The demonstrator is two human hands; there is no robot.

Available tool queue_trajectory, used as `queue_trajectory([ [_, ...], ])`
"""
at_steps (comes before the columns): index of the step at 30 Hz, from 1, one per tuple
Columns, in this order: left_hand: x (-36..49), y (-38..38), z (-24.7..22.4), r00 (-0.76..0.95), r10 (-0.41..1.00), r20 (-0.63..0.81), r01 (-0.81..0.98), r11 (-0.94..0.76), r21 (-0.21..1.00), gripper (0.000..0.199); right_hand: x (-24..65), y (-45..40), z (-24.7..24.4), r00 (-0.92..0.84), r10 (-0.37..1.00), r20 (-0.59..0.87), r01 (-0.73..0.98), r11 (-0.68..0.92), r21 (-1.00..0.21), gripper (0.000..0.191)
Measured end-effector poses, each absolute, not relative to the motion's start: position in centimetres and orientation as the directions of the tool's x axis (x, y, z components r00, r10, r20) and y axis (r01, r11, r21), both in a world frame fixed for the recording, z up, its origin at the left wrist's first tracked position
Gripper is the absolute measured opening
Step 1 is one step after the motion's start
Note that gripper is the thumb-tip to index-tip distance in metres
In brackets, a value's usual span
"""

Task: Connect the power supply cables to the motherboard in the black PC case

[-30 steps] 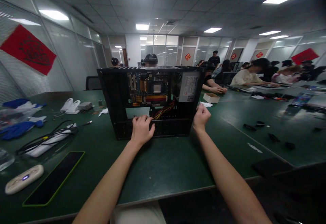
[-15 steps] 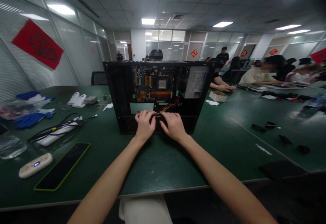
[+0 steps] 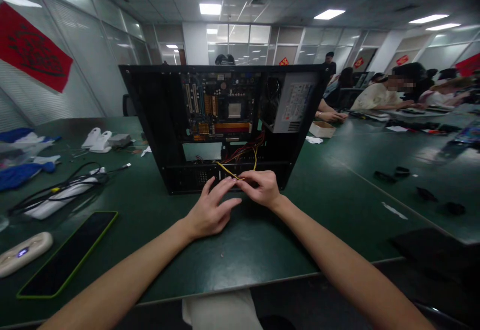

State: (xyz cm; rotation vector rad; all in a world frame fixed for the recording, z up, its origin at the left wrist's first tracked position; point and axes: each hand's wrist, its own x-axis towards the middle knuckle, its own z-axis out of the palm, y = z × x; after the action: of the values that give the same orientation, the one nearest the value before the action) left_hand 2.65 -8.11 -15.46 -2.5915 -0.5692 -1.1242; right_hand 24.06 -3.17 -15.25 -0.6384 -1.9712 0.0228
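Observation:
A black computer case (image 3: 150, 120) stands upright on the green table, its open side facing me. Inside it are a motherboard (image 3: 210, 90) and, at the upper right, a power supply (image 3: 298, 102). Red, black and yellow wires run down from the power supply. My right hand (image 3: 260, 187) pinches a yellow cable (image 3: 255, 160) in front of the case's lower edge. Close beside it, my left hand (image 3: 213, 207) has its fingers apart, the fingertips near the cable.
On the left lie a phone (image 3: 71, 255), an earbud case (image 3: 26, 254), a white power strip (image 3: 63, 197) with black cords and blue gloves (image 3: 26, 175). Small black parts (image 3: 427, 194) and a cardboard box (image 3: 322, 130) are to the right. Other people sit farther back.
The yellow cable has come forward out of the case, pinched by my right hand. My left hand has drawn back and opened. The view has moved closer to the case.

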Motion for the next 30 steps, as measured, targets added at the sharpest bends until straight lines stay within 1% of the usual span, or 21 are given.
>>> queue_trajectory([
  [1, 2.0, -8.2, -15.8, 0.574, 0.308, 0.758, 0.445, -0.895, 0.026, 0.037, 23.7, -3.3, -15.3, -0.381, 0.492, 0.783, 0.424, 0.846, -0.325, 0.021],
  [2, 1.3, -8.1, -16.1, 0.487, 0.418, 0.767, 0.449, -0.873, 0.19, 0.031, 23.2, -3.4, -15.4, -0.438, 0.534, 0.724, 0.432, 0.831, -0.352, 0.022],
  [3, 0.8, -7.8, -16.3, 0.413, 0.544, 0.73, 0.425, -0.824, 0.374, 0.025, 22.7, -3.5, -15.5, -0.501, 0.567, 0.653, 0.444, 0.817, -0.368, 0.022],
  [4, 0.4, -7.5, -16.4, 0.36, 0.669, 0.65, 0.383, -0.741, 0.551, 0.022, 22.3, -3.6, -15.5, -0.56, 0.591, 0.581, 0.46, 0.805, -0.375, 0.02],
  [5, 0.1, -7.1, -16.4, 0.333, 0.771, 0.544, 0.333, -0.635, 0.697, 0.024, 21.9, -3.7, -15.5, -0.602, 0.605, 0.521, 0.476, 0.796, -0.374, 0.019],
  [6, 0.0, -6.7, -16.3, 0.328, 0.835, 0.441, 0.277, -0.532, 0.8, 0.029, 21.7, -3.7, -15.4, -0.624, 0.615, 0.481, 0.492, 0.788, -0.369, 0.018],
  [7, 0.0, -6.4, -16.3, 0.328, 0.87, 0.369, 0.22, -0.45, 0.866, 0.034, 21.6, -3.8, -15.3, -0.632, 0.626, 0.457, 0.505, 0.78, -0.369, 0.018],
  [8, 0.1, -6.2, -16.3, 0.317, 0.889, 0.33, 0.165, -0.395, 0.904, 0.038, 21.6, -3.9, -15.1, -0.638, 0.632, 0.44, 0.511, 0.775, -0.371, 0.02],
  [10, 0.5, -6.1, -16.4, 0.254, 0.917, 0.308, 0.061, -0.333, 0.941, 0.045, 21.8, -4.2, -14.7, -0.646, 0.633, 0.427, 0.519, 0.774, -0.362, 0.027],
  [11, 0.7, -6.2, -16.5, 0.223, 0.931, 0.291, 0.008, -0.3, 0.954, 0.045, 21.9, -4.4, -14.5, -0.648, 0.631, 0.426, 0.523, 0.775, -0.354, 0.029],
  [13, 1.3, -6.4, -16.7, 0.187, 0.955, 0.231, -0.094, -0.217, 0.972, 0.039, 22.0, -4.6, -14.2, -0.652, 0.627, 0.426, 0.524, 0.779, -0.345, 0.028],
  [15, 1.7, -6.3, -16.7, 0.16, 0.968, 0.193, -0.155, -0.168, 0.973, 0.036, 21.8, -4.7, -14.3, -0.643, 0.64, 0.42, 0.523, 0.768, -0.37, 0.024],
  [17, 2.0, -5.9, -16.5, 0.117, 0.968, 0.22, -0.126, -0.206, 0.97, 0.034, 21.5, -4.6, -14.8, -0.603, 0.679, 0.418, 0.522, 0.733, -0.437, 0.026],
  [19, 2.1, -5.7, -16.1, 0.05, 0.955, 0.292, -0.033, -0.29, 0.956, 0.033, 21.0, -4.5, -15.5, -0.545, 0.713, 0.441, 0.509, 0.699, -0.502, 0.027],
  [22, 2.2, -5.9, -15.2, -0.01, 0.909, 0.416, 0.091, -0.414, 0.906, 0.034, 20.3, -4.5, -16.4, -0.426, 0.727, 0.538, 0.448, 0.686, -0.573, 0.026],
  [25, 2.2, -6.8, -14.8, 0.088, 0.845, 0.528, 0.157, -0.535, 0.83, 0.037, 19.8, -4.5, -16.5, -0.274, 0.733, 0.623, 0.39, 0.677, -0.624, 0.029],
  [26, 2.1, -7.0, -14.9, 0.133, 0.823, 0.552, 0.177, -0.567, 0.804, 0.038, 19.8, -4.4, -16.4, -0.26, 0.734, 0.627, 0.389, 0.674, -0.628, 0.029],
  [28, 1.8, -7.4, -15.2, 0.231, 0.771, 0.593, 0.23, -0.636, 0.737, 0.035, 20.2, -4.3, -16.0, -0.338, 0.729, 0.596, 0.418, 0.683, -0.599, 0.029],
  [30, 1.4, -7.5, -15.5, 0.402, 0.665, 0.629, 0.298, -0.745, 0.597, 0.029, 20.8, -4.0, -15.6, -0.476, 0.706, 0.524, 0.494, 0.708, -0.505, 0.029],
])
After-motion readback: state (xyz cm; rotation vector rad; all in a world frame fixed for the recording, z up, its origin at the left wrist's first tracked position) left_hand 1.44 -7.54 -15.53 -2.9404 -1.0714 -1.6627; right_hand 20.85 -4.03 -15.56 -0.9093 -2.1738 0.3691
